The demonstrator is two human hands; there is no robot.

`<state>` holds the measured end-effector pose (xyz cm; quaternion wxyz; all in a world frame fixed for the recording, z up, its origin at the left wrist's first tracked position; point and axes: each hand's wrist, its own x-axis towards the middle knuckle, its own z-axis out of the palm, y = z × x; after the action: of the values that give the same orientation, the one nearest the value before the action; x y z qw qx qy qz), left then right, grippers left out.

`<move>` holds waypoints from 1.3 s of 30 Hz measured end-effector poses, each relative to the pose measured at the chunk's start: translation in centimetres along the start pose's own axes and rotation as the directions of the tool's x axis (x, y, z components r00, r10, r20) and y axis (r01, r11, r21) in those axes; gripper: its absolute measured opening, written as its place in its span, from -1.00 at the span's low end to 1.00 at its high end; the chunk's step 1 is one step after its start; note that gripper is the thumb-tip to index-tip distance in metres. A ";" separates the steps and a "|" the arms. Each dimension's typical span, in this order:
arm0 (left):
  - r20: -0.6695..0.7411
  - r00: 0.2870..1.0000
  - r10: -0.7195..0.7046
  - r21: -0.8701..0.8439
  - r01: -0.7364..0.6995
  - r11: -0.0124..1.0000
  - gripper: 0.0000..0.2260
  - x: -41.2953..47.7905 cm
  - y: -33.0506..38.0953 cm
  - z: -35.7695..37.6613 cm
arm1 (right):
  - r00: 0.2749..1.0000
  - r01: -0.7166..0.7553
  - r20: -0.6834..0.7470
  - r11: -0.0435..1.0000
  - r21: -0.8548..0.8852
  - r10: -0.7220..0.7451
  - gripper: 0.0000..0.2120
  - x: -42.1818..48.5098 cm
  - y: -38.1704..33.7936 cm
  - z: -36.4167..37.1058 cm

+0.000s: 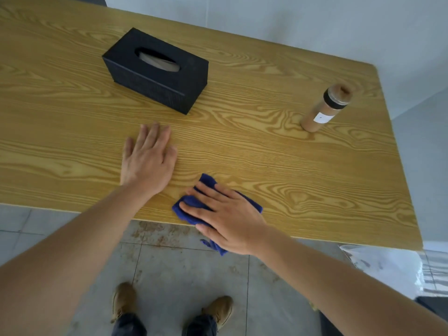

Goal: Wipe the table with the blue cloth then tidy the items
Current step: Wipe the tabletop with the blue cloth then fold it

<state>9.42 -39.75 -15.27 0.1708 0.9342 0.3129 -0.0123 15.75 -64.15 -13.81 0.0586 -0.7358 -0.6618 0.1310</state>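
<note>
A blue cloth (191, 204) lies folded at the near edge of the wooden table (266, 151), one corner hanging over the edge. My right hand (228, 217) presses flat on top of it, fingers spread across the cloth. My left hand (148, 158) rests palm down on the bare wood to the left of the cloth, holding nothing. A black tissue box (157, 71) stands beyond my left hand. A tan bottle (326, 107) with a black band and white label stands upright at the right.
A pale wall runs behind the table's far edge. Grey floor tiles with brown stains lie below the near edge, where my two tan shoes (174, 309) show. A shiny plastic sheet (400, 267) sits on the floor at the right.
</note>
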 end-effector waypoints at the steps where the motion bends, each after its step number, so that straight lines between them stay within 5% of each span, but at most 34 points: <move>1: -0.003 1.000 0.008 -0.044 -0.009 0.999 -0.35 -0.1 1.4 0.3 | 1.000 0.017 0.000 0.999 0.033 -0.017 -0.51 -0.6 -0.4 0.0; 5: 0.037 0.996 0.081 -0.099 -0.077 0.992 -0.31 -0.1 6.4 1.7 | 1.000 -0.006 -0.011 0.934 0.357 0.011 -0.60 -3.5 -1.7 -0.4; 8: 0.062 0.996 0.066 -0.037 -0.064 0.997 -0.33 -0.2 8.4 3.0 | 0.981 -0.139 0.009 0.664 0.734 0.195 -0.68 -6.3 -1.6 -1.3; 10: 0.047 0.996 0.075 0.087 -0.079 0.993 -0.33 -0.6 8.9 4.0 | 0.946 -0.217 0.047 0.519 0.827 0.321 -0.69 -8.4 -0.6 -2.3; 13: 0.026 0.996 0.080 0.163 -0.084 0.983 -0.33 -0.8 9.0 4.5 | 0.879 -0.255 0.008 0.455 0.853 0.477 -0.65 -10.1 2.8 -4.2; 16: 0.017 0.997 0.073 0.166 -0.075 0.983 -0.33 -0.8 9.1 4.5 | 0.804 -0.220 -0.208 0.603 0.767 0.557 -0.65 -9.5 8.3 -5.8; 19: 0.015 0.997 0.070 0.182 -0.072 0.981 -0.33 -0.9 9.2 4.4 | 0.774 -0.341 -0.315 0.781 0.524 0.549 -0.61 -6.6 14.1 -6.3; 27: 0.020 0.998 0.067 0.193 -0.069 0.979 -0.34 -0.9 9.3 4.5 | 0.843 -0.534 -0.081 0.846 -0.003 0.532 -0.38 0.7 19.3 -4.9; 39: 0.010 0.998 0.057 0.178 -0.058 0.982 -0.35 -0.9 9.5 4.4 | 0.951 -0.309 0.001 0.945 -0.111 0.311 -0.35 -3.4 12.6 -2.8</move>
<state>14.65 -48.84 -16.33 0.0875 0.9544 0.2829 -0.0376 28.23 -68.79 -14.01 -0.0091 -0.8315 -0.5448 0.1088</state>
